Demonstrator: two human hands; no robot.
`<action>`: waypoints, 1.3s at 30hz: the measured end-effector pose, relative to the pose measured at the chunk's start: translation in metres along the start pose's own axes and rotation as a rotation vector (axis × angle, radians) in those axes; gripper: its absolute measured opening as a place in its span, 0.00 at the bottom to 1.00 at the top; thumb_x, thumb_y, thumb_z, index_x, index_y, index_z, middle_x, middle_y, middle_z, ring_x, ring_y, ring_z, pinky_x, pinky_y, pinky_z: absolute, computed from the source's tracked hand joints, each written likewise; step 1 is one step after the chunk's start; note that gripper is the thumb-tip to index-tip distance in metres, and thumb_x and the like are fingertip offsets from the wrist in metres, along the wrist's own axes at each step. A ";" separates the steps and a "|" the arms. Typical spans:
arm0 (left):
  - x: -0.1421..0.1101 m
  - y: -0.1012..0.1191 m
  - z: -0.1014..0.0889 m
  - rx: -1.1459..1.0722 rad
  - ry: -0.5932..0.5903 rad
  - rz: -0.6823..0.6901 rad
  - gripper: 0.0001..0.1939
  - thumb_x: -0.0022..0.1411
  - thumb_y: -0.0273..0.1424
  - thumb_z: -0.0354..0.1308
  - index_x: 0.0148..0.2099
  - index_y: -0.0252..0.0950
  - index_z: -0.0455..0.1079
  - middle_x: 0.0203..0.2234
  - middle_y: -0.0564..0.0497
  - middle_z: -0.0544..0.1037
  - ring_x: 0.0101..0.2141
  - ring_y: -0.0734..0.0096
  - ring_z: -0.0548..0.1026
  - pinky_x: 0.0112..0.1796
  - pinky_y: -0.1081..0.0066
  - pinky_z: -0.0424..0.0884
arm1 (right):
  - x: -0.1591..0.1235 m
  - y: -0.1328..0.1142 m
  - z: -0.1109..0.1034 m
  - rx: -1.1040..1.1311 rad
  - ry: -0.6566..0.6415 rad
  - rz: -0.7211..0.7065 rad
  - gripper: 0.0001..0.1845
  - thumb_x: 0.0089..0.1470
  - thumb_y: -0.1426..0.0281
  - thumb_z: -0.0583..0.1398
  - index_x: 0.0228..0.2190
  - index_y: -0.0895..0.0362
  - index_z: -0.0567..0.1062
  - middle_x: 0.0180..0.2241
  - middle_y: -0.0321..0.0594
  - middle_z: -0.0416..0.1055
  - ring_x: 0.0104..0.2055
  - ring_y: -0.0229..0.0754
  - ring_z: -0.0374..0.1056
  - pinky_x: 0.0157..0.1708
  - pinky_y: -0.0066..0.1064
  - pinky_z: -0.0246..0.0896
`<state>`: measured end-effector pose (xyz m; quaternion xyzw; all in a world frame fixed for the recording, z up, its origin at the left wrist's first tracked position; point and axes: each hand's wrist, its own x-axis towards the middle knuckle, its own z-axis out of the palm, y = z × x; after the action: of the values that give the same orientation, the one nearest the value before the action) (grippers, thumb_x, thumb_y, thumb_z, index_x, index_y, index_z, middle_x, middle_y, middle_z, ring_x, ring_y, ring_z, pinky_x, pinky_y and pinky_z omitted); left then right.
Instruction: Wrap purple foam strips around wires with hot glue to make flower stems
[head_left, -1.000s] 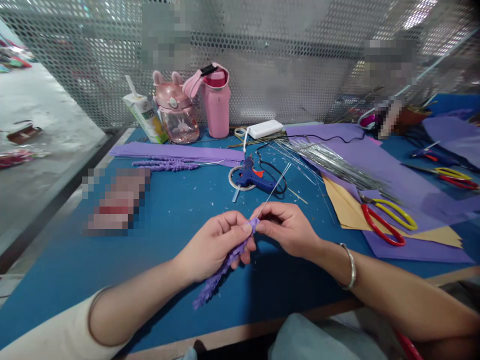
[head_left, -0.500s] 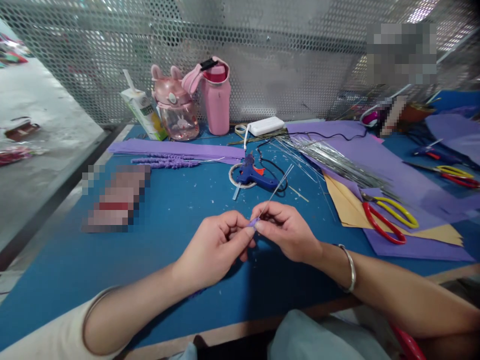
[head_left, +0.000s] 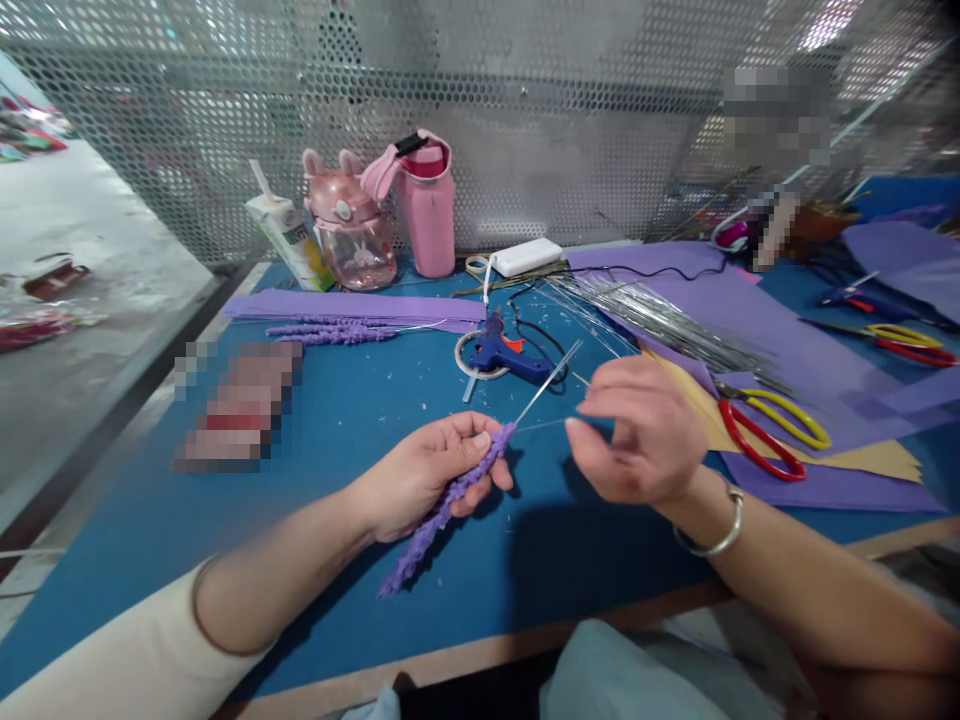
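Note:
My left hand [head_left: 439, 465] is closed around a purple lavender-like flower spike [head_left: 424, 545], thumb pressed near its upper end. The spike slants down toward the table's front, its bumpy tip beyond the palm. Bare thin wires [head_left: 551, 380] stick out of its upper end, toward the upper right. My right hand [head_left: 637, 430] is apart from the spike, to its right, with curled fingers and a small gap between thumb and forefinger. A fine pale strand [head_left: 544, 426] stretches from the spike's end to the right thumb; its material is unclear. Behind the wires lies a blue glue gun [head_left: 502, 350].
Red-and-yellow-handled pliers [head_left: 772, 430] lie on purple and tan sheets at right, near a bundle of silver wires [head_left: 675, 325]. More purple spikes [head_left: 330, 330] and strips [head_left: 360, 305] are at left. Two pink bottles [head_left: 429, 215] and a drink carton [head_left: 289, 240] stand behind.
My right hand has come off the spike's end and moved right, drawing out a fine strand. My left hand keeps its hold, and the purple spike now shows along its length.

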<state>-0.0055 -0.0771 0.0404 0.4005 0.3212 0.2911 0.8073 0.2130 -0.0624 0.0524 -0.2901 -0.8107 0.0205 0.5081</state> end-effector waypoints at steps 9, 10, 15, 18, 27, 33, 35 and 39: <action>-0.002 0.007 -0.009 -0.036 -0.081 -0.091 0.15 0.59 0.40 0.58 0.42 0.36 0.62 0.25 0.48 0.78 0.18 0.73 0.74 0.14 0.80 0.66 | 0.012 0.003 0.003 -0.099 -0.640 -0.087 0.12 0.58 0.68 0.54 0.39 0.58 0.75 0.32 0.44 0.76 0.34 0.44 0.70 0.41 0.40 0.59; -0.001 0.008 -0.012 -0.092 -0.110 -0.099 0.17 0.59 0.42 0.58 0.44 0.36 0.63 0.24 0.48 0.78 0.18 0.72 0.74 0.14 0.80 0.65 | 0.012 0.004 0.003 -0.068 -0.659 -0.046 0.13 0.60 0.68 0.53 0.37 0.59 0.75 0.30 0.43 0.76 0.31 0.42 0.69 0.35 0.36 0.59; 0.003 0.003 -0.012 -0.142 0.148 0.240 0.11 0.58 0.34 0.60 0.43 0.37 0.69 0.22 0.55 0.73 0.16 0.82 0.65 0.15 0.82 0.59 | 0.003 -0.007 0.016 0.214 -0.472 0.444 0.15 0.62 0.66 0.52 0.29 0.57 0.74 0.23 0.36 0.73 0.22 0.34 0.67 0.24 0.26 0.58; 0.005 -0.004 -0.006 0.026 0.332 0.379 0.10 0.56 0.32 0.64 0.41 0.36 0.72 0.26 0.55 0.73 0.24 0.81 0.67 0.25 0.79 0.65 | -0.005 -0.021 0.030 0.329 -0.446 0.628 0.14 0.61 0.65 0.53 0.28 0.56 0.74 0.24 0.35 0.74 0.20 0.32 0.67 0.22 0.24 0.59; 0.000 -0.008 0.003 -0.100 0.013 0.111 0.13 0.54 0.37 0.65 0.35 0.30 0.75 0.25 0.51 0.73 0.24 0.79 0.69 0.29 0.76 0.65 | 0.001 -0.012 0.025 0.619 -0.449 0.709 0.19 0.58 0.55 0.55 0.33 0.58 0.73 0.26 0.37 0.70 0.27 0.36 0.66 0.27 0.26 0.62; 0.003 -0.020 0.004 -0.190 -0.022 -0.021 0.14 0.56 0.37 0.63 0.37 0.29 0.75 0.29 0.47 0.76 0.27 0.78 0.72 0.30 0.77 0.69 | 0.002 0.000 0.027 1.019 -0.519 0.769 0.13 0.57 0.60 0.58 0.37 0.57 0.73 0.28 0.34 0.68 0.28 0.33 0.65 0.32 0.27 0.63; 0.005 -0.022 0.003 -0.247 0.000 -0.074 0.16 0.58 0.40 0.61 0.40 0.30 0.75 0.30 0.46 0.77 0.27 0.75 0.73 0.31 0.74 0.71 | 0.000 0.002 0.027 1.074 -0.389 0.820 0.12 0.57 0.60 0.59 0.35 0.56 0.72 0.26 0.33 0.67 0.27 0.32 0.63 0.31 0.26 0.62; 0.006 -0.026 0.000 -0.292 -0.077 -0.149 0.17 0.55 0.40 0.63 0.37 0.28 0.74 0.26 0.47 0.77 0.25 0.75 0.75 0.29 0.75 0.72 | -0.002 0.005 0.028 1.189 -0.429 0.883 0.12 0.56 0.61 0.59 0.34 0.57 0.72 0.23 0.31 0.63 0.23 0.31 0.60 0.26 0.24 0.59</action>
<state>0.0038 -0.0856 0.0167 0.2647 0.2732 0.2586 0.8879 0.1921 -0.0521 0.0359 -0.2546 -0.5532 0.7094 0.3548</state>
